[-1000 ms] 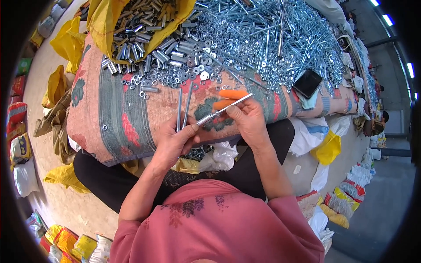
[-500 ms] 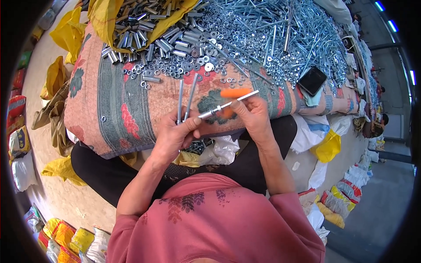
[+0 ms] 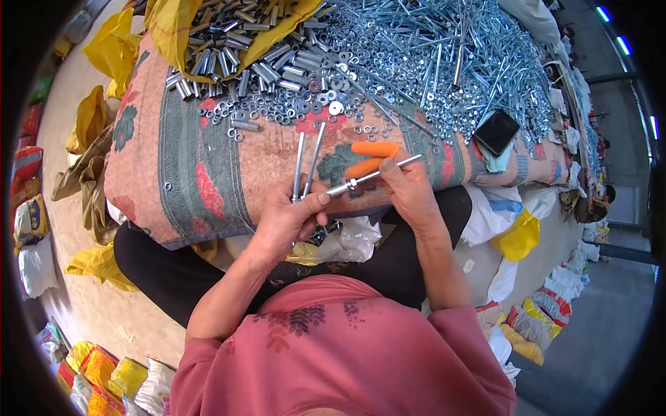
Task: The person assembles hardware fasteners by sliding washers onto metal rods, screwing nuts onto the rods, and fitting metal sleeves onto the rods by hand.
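Observation:
Both my hands hold one sleeve anchor bolt [image 3: 352,184], tilted up to the right, with a nut and washer partway along its threaded rod. My left hand [image 3: 286,216] is closed round its sleeve end. Two more metal rods [image 3: 313,158] stick up from between the fingers of that hand. My right hand [image 3: 414,197] pinches the rod near its free end, thumb on top. Orange covers [image 3: 374,149] sit on two fingers of this hand. Below my hands a clear plastic bag [image 3: 349,238] lies in my lap, with metal pieces beside it.
A patterned padded cloth [image 3: 229,166] covers the work surface ahead. On it lie metal sleeves [image 3: 277,69], washers [image 3: 336,108], nuts and a large heap of bolts [image 3: 485,62]. A black phone [image 3: 497,132] rests at the right. Yellow sacks [image 3: 90,125] lie left.
My hands and the anchor bolt have shifted slightly right in the picture, as has the cloth. The right fingers have spread, and more of both orange covers shows.

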`<action>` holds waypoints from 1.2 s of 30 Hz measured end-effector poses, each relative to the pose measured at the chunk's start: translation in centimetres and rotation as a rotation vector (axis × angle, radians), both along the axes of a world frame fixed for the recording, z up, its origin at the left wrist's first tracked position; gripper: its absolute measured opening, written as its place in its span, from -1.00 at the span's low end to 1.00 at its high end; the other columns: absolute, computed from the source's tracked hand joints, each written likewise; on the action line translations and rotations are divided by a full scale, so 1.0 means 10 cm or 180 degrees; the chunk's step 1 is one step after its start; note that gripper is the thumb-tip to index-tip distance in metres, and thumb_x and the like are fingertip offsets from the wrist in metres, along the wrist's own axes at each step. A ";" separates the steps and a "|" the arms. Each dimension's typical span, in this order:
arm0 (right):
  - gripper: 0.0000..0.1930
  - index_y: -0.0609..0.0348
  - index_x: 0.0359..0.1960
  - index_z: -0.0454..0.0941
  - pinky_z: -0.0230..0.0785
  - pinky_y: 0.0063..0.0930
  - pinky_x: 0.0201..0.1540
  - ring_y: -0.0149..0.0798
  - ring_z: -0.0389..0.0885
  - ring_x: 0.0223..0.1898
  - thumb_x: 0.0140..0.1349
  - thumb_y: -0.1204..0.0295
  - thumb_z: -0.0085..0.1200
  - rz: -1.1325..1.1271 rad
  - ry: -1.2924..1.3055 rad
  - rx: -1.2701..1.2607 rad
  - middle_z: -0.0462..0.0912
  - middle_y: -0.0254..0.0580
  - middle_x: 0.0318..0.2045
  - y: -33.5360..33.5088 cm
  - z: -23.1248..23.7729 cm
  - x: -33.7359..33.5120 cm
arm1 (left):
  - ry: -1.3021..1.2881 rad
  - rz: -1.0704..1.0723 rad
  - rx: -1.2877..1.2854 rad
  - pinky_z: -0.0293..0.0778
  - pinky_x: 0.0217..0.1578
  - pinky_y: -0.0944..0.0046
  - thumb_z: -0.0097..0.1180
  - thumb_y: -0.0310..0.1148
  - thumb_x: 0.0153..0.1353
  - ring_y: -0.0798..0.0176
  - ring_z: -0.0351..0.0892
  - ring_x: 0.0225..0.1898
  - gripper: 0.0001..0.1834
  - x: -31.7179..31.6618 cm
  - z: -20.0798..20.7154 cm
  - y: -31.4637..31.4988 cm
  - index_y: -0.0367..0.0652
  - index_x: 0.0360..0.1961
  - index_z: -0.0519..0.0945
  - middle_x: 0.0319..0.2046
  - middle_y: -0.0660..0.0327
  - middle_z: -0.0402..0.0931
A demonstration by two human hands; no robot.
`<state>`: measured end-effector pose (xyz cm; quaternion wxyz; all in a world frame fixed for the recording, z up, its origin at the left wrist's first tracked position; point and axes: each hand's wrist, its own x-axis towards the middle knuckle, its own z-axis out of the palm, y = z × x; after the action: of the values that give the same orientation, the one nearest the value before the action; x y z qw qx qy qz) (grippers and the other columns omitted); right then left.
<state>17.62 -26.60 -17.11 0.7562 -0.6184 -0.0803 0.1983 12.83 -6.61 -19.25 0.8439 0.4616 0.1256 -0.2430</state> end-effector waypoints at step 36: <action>-0.92 0.18 -0.42 0.54 0.36 -0.38 -0.42 -0.17 0.53 -0.51 0.01 0.51 0.09 -0.0813 -0.2666 -0.2942 0.51 -0.11 -0.53 0.27 -0.19 0.87 | -0.0219 0.0171 0.0063 0.00 -0.76 0.59 -0.08 -0.27 0.28 0.62 0.07 -0.76 -0.70 -0.02 0.00 0.17 -0.24 -0.06 0.42 -0.60 0.38 0.30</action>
<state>26.37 -23.91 -19.02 0.3335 -0.9107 -0.2009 -0.1378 12.65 -4.93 -19.22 0.8493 0.4745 0.1112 -0.2030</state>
